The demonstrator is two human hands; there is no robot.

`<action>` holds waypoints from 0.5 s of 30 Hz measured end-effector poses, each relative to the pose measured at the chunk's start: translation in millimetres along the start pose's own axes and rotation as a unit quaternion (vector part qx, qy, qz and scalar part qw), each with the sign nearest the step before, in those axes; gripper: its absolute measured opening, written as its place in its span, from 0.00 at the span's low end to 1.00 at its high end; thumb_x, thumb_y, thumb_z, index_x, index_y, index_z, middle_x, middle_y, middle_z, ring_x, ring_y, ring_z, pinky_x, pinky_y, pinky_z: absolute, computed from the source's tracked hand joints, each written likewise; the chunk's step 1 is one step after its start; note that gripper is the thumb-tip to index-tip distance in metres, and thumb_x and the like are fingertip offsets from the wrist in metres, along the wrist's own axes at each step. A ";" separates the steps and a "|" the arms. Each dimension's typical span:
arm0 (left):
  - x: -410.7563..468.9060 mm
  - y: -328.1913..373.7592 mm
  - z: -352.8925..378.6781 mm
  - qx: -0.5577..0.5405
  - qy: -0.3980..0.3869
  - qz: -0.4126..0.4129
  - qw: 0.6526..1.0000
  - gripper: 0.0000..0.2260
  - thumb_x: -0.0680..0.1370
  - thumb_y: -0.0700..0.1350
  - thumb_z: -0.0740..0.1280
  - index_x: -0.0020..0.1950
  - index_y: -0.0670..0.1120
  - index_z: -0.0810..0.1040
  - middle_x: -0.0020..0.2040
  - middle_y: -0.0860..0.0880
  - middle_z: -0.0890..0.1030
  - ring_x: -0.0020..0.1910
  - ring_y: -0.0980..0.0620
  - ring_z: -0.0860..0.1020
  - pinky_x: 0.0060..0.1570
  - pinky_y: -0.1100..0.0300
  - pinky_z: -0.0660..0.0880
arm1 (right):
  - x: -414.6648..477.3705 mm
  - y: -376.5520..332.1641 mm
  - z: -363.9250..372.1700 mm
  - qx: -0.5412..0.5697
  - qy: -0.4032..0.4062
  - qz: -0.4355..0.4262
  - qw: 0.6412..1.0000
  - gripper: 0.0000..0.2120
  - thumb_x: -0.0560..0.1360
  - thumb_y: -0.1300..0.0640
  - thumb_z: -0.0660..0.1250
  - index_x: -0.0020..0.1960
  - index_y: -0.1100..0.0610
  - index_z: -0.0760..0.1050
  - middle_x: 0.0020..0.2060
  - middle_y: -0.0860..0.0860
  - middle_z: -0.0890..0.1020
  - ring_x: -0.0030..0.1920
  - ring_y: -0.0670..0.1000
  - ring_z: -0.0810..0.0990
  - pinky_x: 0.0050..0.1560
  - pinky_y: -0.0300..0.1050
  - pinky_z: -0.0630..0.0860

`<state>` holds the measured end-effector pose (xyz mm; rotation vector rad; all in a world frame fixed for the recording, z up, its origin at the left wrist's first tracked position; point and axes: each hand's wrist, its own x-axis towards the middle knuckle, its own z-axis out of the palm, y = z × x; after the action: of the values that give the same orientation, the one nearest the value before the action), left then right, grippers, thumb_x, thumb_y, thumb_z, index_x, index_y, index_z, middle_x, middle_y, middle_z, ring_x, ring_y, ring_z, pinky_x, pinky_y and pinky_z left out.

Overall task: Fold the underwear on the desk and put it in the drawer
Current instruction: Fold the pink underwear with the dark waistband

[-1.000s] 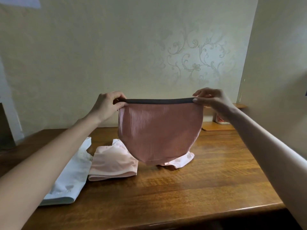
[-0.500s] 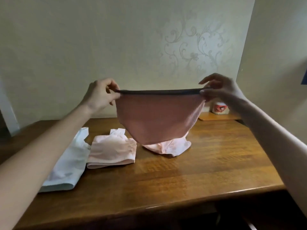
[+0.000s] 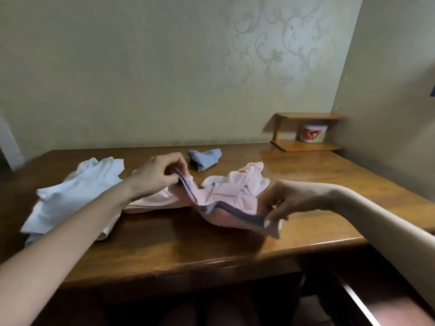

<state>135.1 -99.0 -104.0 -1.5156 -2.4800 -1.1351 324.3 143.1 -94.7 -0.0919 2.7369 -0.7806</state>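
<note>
Pink ribbed underwear [image 3: 226, 208] with a dark waistband lies low over the wooden desk [image 3: 211, 245], its waistband stretched between my hands. My left hand [image 3: 160, 175] pinches one end of the waistband near the desk's middle. My right hand [image 3: 289, 201] pinches the other end close to the front edge. The cloth sags and touches the desk between them. An open drawer [image 3: 367, 304] shows at the bottom right, under my right forearm.
A white garment [image 3: 77, 191] lies at the left, and a pale pink folded piece [image 3: 153, 201] sits under my left hand. Another pale pink garment [image 3: 247, 180] and a blue sock-like piece [image 3: 207, 157] lie behind. A small wooden shelf [image 3: 306, 142] holds a white tub [image 3: 314, 132].
The pink underwear came down from chest height, where it hung flat, to the desk surface. Both hands dropped with it, the right hand coming toward the front edge. The view tilted down.
</note>
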 end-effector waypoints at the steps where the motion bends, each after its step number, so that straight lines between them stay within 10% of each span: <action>1: 9.5 11.7 -1.3 -0.052 -0.001 0.029 0.998 0.12 0.65 0.38 0.59 0.34 0.55 0.75 0.40 0.53 0.81 0.43 0.55 0.78 0.47 0.59 0.73 | 3.7 -13.3 -6.8 0.048 0.024 -0.047 0.997 0.09 0.73 0.62 0.70 0.54 0.56 0.79 0.49 0.49 0.82 0.43 0.45 0.78 0.42 0.39 0.74; 6: 48.1 77.9 -1.3 -0.167 -0.033 0.136 0.976 0.08 0.69 0.36 0.55 0.33 0.41 0.72 0.40 0.41 0.77 0.39 0.56 0.75 0.43 0.65 0.70 | 49.9 -53.2 -51.9 0.132 0.246 -0.176 0.944 0.36 0.67 0.65 0.74 0.71 0.49 0.64 0.63 0.54 0.76 0.58 0.52 0.77 0.56 0.47 0.77; 11: 62.5 76.7 24.6 -0.209 0.166 0.091 0.959 0.21 0.72 0.43 0.71 0.56 0.47 0.61 0.52 0.48 0.71 0.45 0.58 0.75 0.43 0.69 0.74 | 71.1 -68.7 -74.6 0.051 0.436 -0.122 0.890 0.05 0.67 0.61 0.73 0.38 0.60 0.78 0.32 0.50 0.75 0.37 0.44 0.71 0.37 0.42 0.69; 15: 43.7 40.4 30.5 -0.071 -0.050 -0.017 0.996 0.14 0.70 0.40 0.67 0.54 0.43 0.73 0.50 0.41 0.79 0.46 0.49 0.78 0.48 0.54 0.75 | 42.8 -65.7 -94.7 0.176 0.540 -0.123 0.814 0.12 0.67 0.61 0.75 0.32 0.54 0.73 0.30 0.48 0.75 0.32 0.42 0.73 0.33 0.34 0.72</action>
<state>153.8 -37.0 -87.3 -1.6097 -2.5476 -1.2990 254.2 129.2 5.3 0.1296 3.5467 -1.8714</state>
